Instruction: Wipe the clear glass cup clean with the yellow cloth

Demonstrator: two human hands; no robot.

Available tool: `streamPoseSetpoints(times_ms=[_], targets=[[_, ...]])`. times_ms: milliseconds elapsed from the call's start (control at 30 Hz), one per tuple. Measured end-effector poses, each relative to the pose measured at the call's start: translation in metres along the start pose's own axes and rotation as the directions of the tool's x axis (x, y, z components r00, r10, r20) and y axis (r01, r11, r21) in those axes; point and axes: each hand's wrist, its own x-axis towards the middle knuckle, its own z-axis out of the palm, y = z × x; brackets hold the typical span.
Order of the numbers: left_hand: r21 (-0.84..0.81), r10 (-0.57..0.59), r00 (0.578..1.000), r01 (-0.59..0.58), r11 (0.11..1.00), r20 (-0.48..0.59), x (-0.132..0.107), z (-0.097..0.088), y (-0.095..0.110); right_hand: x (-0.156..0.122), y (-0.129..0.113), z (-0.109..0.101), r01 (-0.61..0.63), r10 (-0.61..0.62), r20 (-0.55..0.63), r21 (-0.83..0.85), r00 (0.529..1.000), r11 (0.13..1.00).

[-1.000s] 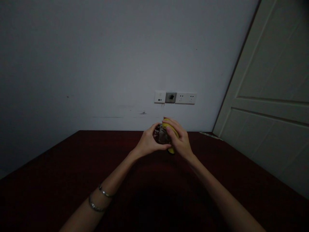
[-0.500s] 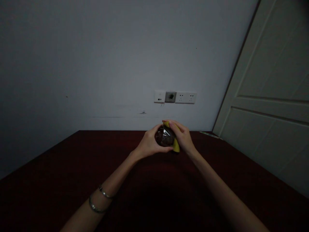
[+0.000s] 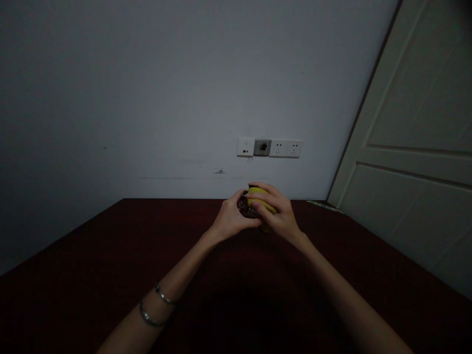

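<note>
My left hand (image 3: 236, 215) is curled round a clear, shiny glass cup (image 3: 244, 206), fingers at the far side and thumb underneath. The cup is held up above the dark red table (image 3: 177, 275). In my right hand (image 3: 280, 211) is a yellow sponge (image 3: 260, 192) with a thin dark edge at its top. The sponge lies against the right part of the cup and covers much of it. My right fingers bend over the sponge's face. How far the sponge reaches round or into the cup I cannot tell.
A white wall rises behind the table, with a row of socket plates (image 3: 285, 148) just beyond my hands. On the right stands a pale panelled door (image 3: 413, 196). A thin flat strip (image 3: 324, 206) lies at the table's far right edge.
My right hand has turned, bringing the sponge from the cup's right side over its front and top. The cup shows less now. My left hand keeps its hold in nearly the same place.
</note>
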Motion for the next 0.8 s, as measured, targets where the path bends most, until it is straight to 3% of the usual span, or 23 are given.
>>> streamPoseSetpoints(times_ms=[100,200,267,333,433,533,633,800], targets=[[0.066,0.029,1.0,-0.029,0.997,0.004,-0.001,-0.001,0.006,0.002,0.008,0.006,-0.219,0.249,-0.157,0.182,0.956,0.958],[0.1,0.007,1.0,-0.007,0.995,0.004,-0.001,0.0,0.008,0.003,0.012,0.01,-0.332,0.378,-0.153,0.261,0.913,0.907],[0.118,-0.031,1.0,0.03,0.993,0.005,-0.001,0.001,0.007,0.003,0.01,0.01,-0.293,0.328,-0.162,0.206,0.931,0.934],[0.122,-0.047,0.999,0.047,0.991,0.003,0.0,0.0,0.005,0.002,0.006,0.007,-0.186,0.197,-0.145,0.09,0.969,0.978],[0.083,-0.038,0.999,0.037,0.996,0.011,0.001,-0.001,0.003,0.0,-0.001,0.0,-0.001,-0.001,-0.023,-0.061,1.0,0.998],[0.002,-0.039,0.998,0.039,0.999,0.058,0.001,-0.002,0.003,0.0,-0.006,-0.008,0.111,-0.101,0.118,-0.087,0.988,0.99],[-0.009,-0.029,0.997,0.029,1.0,0.073,0.0,-0.002,0.005,0.003,-0.007,-0.013,0.106,-0.096,0.155,-0.059,0.983,0.993],[0.026,0.019,0.999,-0.02,0.999,0.047,-0.001,-0.003,0.008,0.006,0.004,-0.01,-0.127,0.129,-0.011,0.092,0.992,0.988]])
